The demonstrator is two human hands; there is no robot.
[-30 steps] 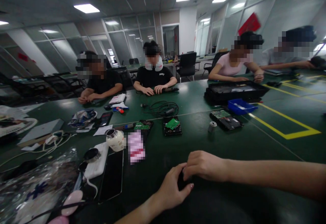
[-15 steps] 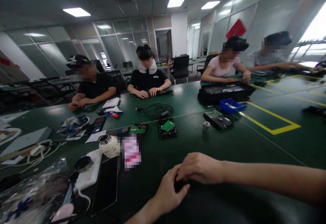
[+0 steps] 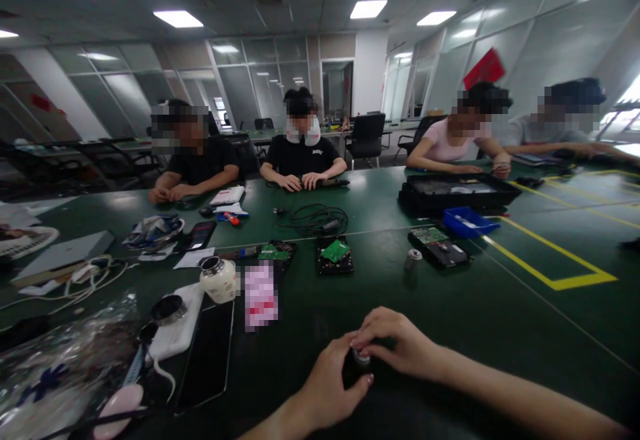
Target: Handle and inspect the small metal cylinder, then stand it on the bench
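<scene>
My left hand (image 3: 333, 387) is curled round a small dark object (image 3: 356, 368) that rests on the green table (image 3: 480, 307), near its front edge. My right hand (image 3: 395, 347) comes in from the right. Its fingers are bent over the light, roundish top of the same object and pinch it. Most of the object is hidden between the two hands, so I cannot name it.
A dark phone (image 3: 207, 353), a white device (image 3: 177, 327) and a white jar (image 3: 219, 279) lie to the left. Ahead are opened hard drives with green circuit boards (image 3: 335, 255), a small metal cylinder (image 3: 413, 259), a blue bin (image 3: 470, 221) and a black tray (image 3: 457, 190). Several people sit opposite.
My view swung a little and came back. My right hand has lifted its fingers onto the top of the object, whose light cap now shows. My left hand stays wrapped round it.
</scene>
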